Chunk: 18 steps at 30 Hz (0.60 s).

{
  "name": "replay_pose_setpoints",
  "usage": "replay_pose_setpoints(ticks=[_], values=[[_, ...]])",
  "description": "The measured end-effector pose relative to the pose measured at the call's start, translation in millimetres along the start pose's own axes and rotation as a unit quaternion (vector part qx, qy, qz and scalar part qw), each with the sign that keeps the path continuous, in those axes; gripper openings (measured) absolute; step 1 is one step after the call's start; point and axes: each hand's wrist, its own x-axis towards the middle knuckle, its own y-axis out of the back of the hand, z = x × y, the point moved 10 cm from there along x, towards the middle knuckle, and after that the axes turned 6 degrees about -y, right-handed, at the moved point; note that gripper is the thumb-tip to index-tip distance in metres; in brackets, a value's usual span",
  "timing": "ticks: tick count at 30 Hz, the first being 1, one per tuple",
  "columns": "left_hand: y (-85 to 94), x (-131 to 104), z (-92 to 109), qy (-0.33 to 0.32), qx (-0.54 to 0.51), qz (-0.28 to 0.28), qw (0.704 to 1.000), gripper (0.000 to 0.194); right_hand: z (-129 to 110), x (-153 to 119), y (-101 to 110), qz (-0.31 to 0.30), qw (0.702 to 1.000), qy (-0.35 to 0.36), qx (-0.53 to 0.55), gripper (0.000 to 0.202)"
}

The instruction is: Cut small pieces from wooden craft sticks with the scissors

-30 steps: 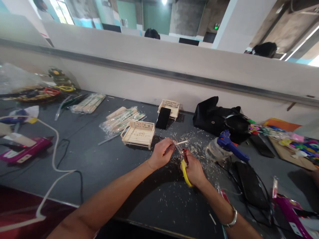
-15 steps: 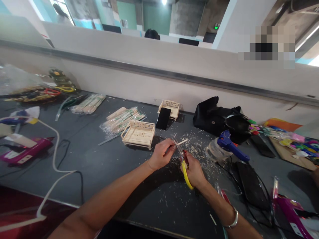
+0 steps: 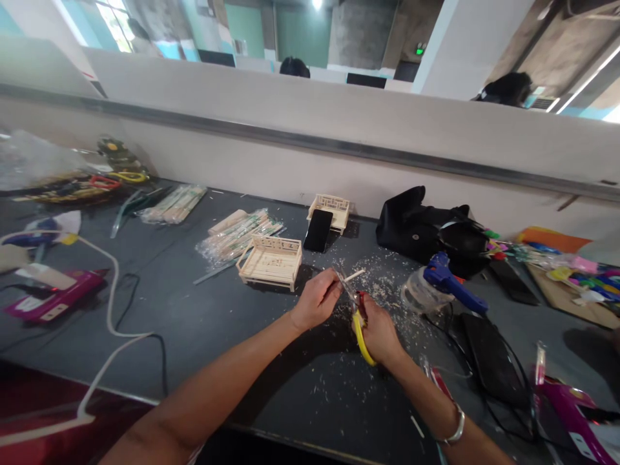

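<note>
My left hand [image 3: 317,300] is closed in a pinch on a thin pale wooden stick [image 3: 356,274], whose end sticks out to the right past the blades. My right hand [image 3: 380,330] grips scissors [image 3: 361,339] with yellow and red handles, their blades at the stick beside my left fingertips. Small wood chips [image 3: 372,290] lie scattered around and below both hands. Left of my left hand stands a small wooden bench model [image 3: 271,261]. A second model [image 3: 334,210] is farther back, with a black phone [image 3: 318,230] leaning on it.
Bagged sticks [image 3: 237,239] lie at the back left. A black bag [image 3: 431,226], a blue glue gun [image 3: 453,284] on a plastic jar and a dark phone [image 3: 494,358] are on the right. A white cable [image 3: 113,290] crosses the left side, near a magenta tool [image 3: 58,297].
The camera view has shifted very slightly. Both hands, the stick and the scissors hold almost the same position.
</note>
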Motion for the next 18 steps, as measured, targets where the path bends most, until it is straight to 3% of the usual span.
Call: replay_pose_setpoints(ticks=[18], values=[[-6.9,1.5,-8.1,0.069,-0.097,-0.063,0.991,0.028,-3.6,-2.9,-2.1,-0.005,1.000,0.022,0.013,0.037]])
